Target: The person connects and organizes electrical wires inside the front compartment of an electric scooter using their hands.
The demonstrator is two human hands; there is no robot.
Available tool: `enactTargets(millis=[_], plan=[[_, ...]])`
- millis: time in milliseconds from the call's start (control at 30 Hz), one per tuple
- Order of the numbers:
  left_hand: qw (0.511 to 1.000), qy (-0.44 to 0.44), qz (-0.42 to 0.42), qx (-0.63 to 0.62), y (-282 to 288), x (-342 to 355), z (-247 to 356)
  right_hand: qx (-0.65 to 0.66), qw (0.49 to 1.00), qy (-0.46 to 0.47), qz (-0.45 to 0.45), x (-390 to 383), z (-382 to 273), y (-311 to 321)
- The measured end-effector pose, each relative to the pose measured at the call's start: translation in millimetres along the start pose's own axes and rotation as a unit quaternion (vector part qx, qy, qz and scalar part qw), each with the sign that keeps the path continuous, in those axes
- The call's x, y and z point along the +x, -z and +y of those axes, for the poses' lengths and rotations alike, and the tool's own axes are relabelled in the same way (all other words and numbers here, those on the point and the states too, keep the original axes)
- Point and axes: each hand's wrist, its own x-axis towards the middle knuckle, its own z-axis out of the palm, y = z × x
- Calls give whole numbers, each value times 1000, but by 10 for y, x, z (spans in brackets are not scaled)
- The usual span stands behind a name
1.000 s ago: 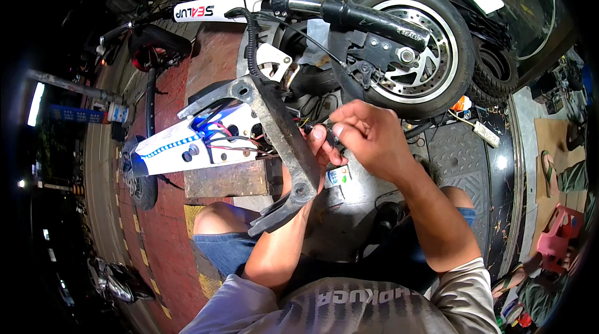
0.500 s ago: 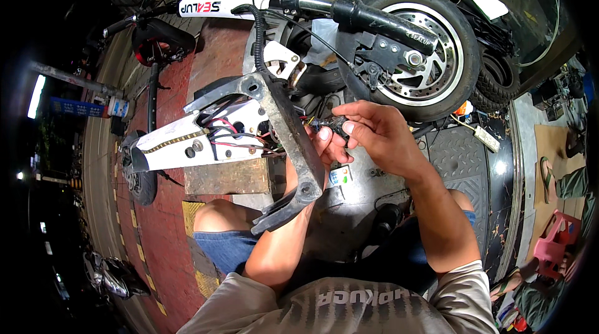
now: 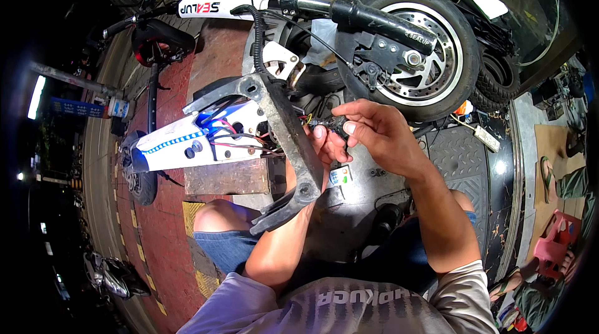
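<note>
An electric scooter lies on its side in front of me, its front wheel with a silver brake disc at the top right. A dark metal frame bar runs diagonally across the middle. My right hand pinches a small black wire connector between thumb and fingers. My left hand comes up behind the bar and grips the same bundle of wires from below; the bar hides most of it. Red, black and blue wires trail left into the white scooter deck.
The black handlebar grip and brake lever lie above my hands. A wooden block sits under the deck. A black seat stands at the upper left. Another person's leg and a red stool are at the far right. Spare tyres rest behind the wheel.
My view has shifted so the scooter sits slightly lower and to the right. Both hands have stayed together at the connector, with the fingers of my right hand shifting on it.
</note>
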Motion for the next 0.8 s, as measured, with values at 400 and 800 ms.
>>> enactTargets(millis=[400,800], plan=[[999,-11,-41,0,-119,-55,128,-288,955,73,22,-10,-131,-75],[999,-14,10,37,-72,-6,12,-410,898,134,88,43,-124,-184]])
